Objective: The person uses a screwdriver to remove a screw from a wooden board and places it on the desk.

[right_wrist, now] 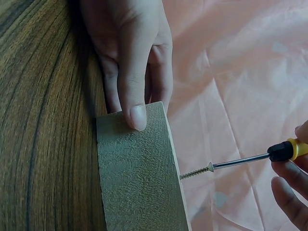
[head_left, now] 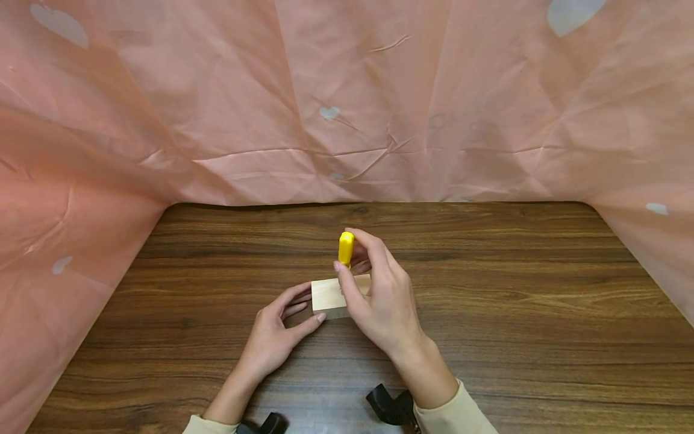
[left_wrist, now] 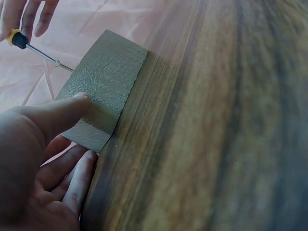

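Note:
A pale wooden block (head_left: 328, 294) rests on the table, its left end gripped between the thumb and fingers of my left hand (head_left: 273, 337). Above it, my right hand (head_left: 385, 295) pinches the yellow handle of a screwdriver (head_left: 346, 248), which stands upright. In the right wrist view the steel shaft of the screwdriver (right_wrist: 240, 161) meets the head of a screw (right_wrist: 196, 172). The screw's tip is at the block's top face, with most of its thread exposed. From the left wrist side, the same screw (left_wrist: 64, 66) stands out of the block (left_wrist: 103, 82).
The dark wood-grain table (head_left: 515, 301) reaches back to a pink curtain (head_left: 347, 90) with pale hearts, which also hangs along both sides. Black wrist-worn devices (head_left: 387, 405) sit by the light sleeves (head_left: 455, 416) at the near edge.

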Motion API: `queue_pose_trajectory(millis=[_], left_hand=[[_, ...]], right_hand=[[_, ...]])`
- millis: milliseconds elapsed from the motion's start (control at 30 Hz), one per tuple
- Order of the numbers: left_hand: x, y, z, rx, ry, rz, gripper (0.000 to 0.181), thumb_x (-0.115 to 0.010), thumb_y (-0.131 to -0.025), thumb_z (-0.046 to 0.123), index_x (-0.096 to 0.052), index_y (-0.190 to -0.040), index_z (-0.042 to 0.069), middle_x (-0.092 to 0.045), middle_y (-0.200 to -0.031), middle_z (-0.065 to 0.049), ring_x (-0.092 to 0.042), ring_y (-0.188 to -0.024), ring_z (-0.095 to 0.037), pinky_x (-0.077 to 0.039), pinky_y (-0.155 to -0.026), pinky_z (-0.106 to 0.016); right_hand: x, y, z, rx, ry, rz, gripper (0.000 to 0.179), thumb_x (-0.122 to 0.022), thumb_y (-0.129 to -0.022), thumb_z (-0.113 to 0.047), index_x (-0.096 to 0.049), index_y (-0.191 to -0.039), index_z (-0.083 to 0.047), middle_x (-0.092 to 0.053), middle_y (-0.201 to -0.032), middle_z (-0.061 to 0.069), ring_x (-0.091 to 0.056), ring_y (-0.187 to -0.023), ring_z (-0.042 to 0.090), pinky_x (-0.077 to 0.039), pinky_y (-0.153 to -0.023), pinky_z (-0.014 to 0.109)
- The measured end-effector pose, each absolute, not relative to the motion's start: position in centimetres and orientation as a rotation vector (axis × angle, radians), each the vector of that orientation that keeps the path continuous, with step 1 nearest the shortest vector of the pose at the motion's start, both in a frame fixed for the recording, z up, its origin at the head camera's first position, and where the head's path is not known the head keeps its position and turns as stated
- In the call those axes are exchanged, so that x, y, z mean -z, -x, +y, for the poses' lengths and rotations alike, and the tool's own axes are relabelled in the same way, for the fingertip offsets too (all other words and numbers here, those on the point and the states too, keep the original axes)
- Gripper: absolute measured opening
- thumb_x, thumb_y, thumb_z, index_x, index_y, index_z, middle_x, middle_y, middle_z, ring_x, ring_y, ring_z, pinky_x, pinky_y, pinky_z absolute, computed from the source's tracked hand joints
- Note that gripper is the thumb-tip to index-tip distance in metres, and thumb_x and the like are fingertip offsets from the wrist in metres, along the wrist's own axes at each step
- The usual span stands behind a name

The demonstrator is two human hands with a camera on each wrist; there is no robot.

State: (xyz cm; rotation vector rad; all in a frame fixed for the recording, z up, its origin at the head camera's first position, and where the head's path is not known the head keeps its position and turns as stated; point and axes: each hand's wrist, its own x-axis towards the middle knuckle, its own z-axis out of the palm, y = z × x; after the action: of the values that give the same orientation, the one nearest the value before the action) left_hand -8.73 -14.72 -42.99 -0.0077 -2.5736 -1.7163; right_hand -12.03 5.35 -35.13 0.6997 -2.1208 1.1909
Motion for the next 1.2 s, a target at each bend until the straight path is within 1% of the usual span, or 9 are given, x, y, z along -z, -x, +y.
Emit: queue_pose_trajectory(millis=[233,333,433,633,700,800,967,1033,1200], left_hand=[[42.92,8.64,-14.72,1.716,0.013,-2.567,0.055,-0.088,-0.093,0.023,-0.068,-0.144,0.017,-0.071,-0.143,-0.01,-0.072,-0.127,-0.029,-0.059,-0.111,-0.046],[43.01,8.73,-14.75,1.714,-0.006,-2.578,0.056,-0.088,-0.092,0.022,-0.068,-0.144,0.019,-0.072,-0.142,-0.008,-0.072,-0.127,-0.027,-0.059,-0.111,-0.047],[43.09,8.85,-14.78,1.702,-0.017,-2.597,0.057,-0.089,-0.092,0.021,-0.068,-0.144,0.02,-0.072,-0.141,-0.006,-0.072,-0.127,-0.026,-0.058,-0.112,-0.048],[43.08,8.89,-14.82,1.697,-0.019,-2.603,0.057,-0.089,-0.091,0.02,-0.068,-0.143,0.021,-0.073,-0.139,-0.004,-0.073,-0.126,-0.024,-0.057,-0.113,-0.048],[43.09,8.87,-14.84,1.695,-0.021,-2.6,0.057,-0.089,-0.091,0.021,-0.068,-0.143,0.022,-0.073,-0.139,-0.004,-0.073,-0.126,-0.024,-0.058,-0.113,-0.048],[43.13,8.84,-14.82,1.679,-0.014,-2.6,0.057,-0.089,-0.091,0.021,-0.068,-0.144,0.021,-0.073,-0.14,-0.005,-0.073,-0.126,-0.026,-0.058,-0.111,-0.049],[43.11,8.8,-14.81,1.681,-0.029,-2.608,0.058,-0.089,-0.091,0.021,-0.068,-0.144,0.021,-0.072,-0.141,-0.004,-0.072,-0.126,-0.025,-0.059,-0.111,-0.047],[43.08,8.81,-14.79,1.683,-0.027,-2.609,0.058,-0.089,-0.091,0.021,-0.067,-0.145,0.021,-0.072,-0.142,-0.004,-0.072,-0.126,-0.025,-0.059,-0.112,-0.047],[42.96,8.73,-14.75,1.69,-0.014,-2.6,0.057,-0.089,-0.091,0.021,-0.067,-0.145,0.02,-0.071,-0.143,-0.005,-0.072,-0.127,-0.027,-0.059,-0.111,-0.047]], right_hand=[[35.19,11.84,5.27,-1.167,-0.66,-2.151,0.047,-0.074,-0.095,-0.011,-0.062,-0.14,-0.007,-0.072,-0.106,0.006,-0.073,-0.091,0.018,-0.065,-0.077,0.036],[35.23,11.85,5.19,-1.146,-0.663,-2.165,0.047,-0.075,-0.098,-0.015,-0.061,-0.142,-0.008,-0.07,-0.105,0.005,-0.073,-0.089,0.019,-0.065,-0.077,0.033],[35.34,11.99,5.13,-1.125,-0.682,-2.153,0.045,-0.076,-0.1,-0.019,-0.062,-0.142,-0.007,-0.067,-0.103,0.006,-0.072,-0.086,0.019,-0.065,-0.075,0.033],[35.39,12.17,5.06,-1.116,-0.735,-2.108,0.042,-0.079,-0.099,-0.013,-0.066,-0.138,-0.006,-0.064,-0.099,0.008,-0.07,-0.085,0.017,-0.065,-0.074,0.03],[35.31,12.15,5.04,-1.135,-0.744,-2.115,0.044,-0.079,-0.099,-0.013,-0.065,-0.14,-0.007,-0.065,-0.1,0.007,-0.071,-0.086,0.017,-0.065,-0.076,0.028],[35.34,12.18,5.06,-1.163,-0.742,-2.107,0.048,-0.08,-0.097,-0.01,-0.061,-0.141,-0.004,-0.069,-0.101,0.008,-0.072,-0.087,0.016,-0.065,-0.077,0.027],[35.3,12.15,5.06,-1.166,-0.726,-2.086,0.041,-0.08,-0.095,-0.004,-0.06,-0.131,0.001,-0.074,-0.101,0.011,-0.075,-0.086,0.018,-0.065,-0.075,0.028],[35.27,12.07,5.1,-1.162,-0.721,-2.097,0.038,-0.079,-0.095,-0.004,-0.061,-0.128,0.001,-0.074,-0.102,0.011,-0.075,-0.087,0.018,-0.065,-0.077,0.029],[35.28,11.88,5.18,-1.165,-0.683,-2.147,0.037,-0.077,-0.097,-0.01,-0.062,-0.13,-0.002,-0.073,-0.104,0.008,-0.075,-0.091,0.018,-0.066,-0.082,0.032]])
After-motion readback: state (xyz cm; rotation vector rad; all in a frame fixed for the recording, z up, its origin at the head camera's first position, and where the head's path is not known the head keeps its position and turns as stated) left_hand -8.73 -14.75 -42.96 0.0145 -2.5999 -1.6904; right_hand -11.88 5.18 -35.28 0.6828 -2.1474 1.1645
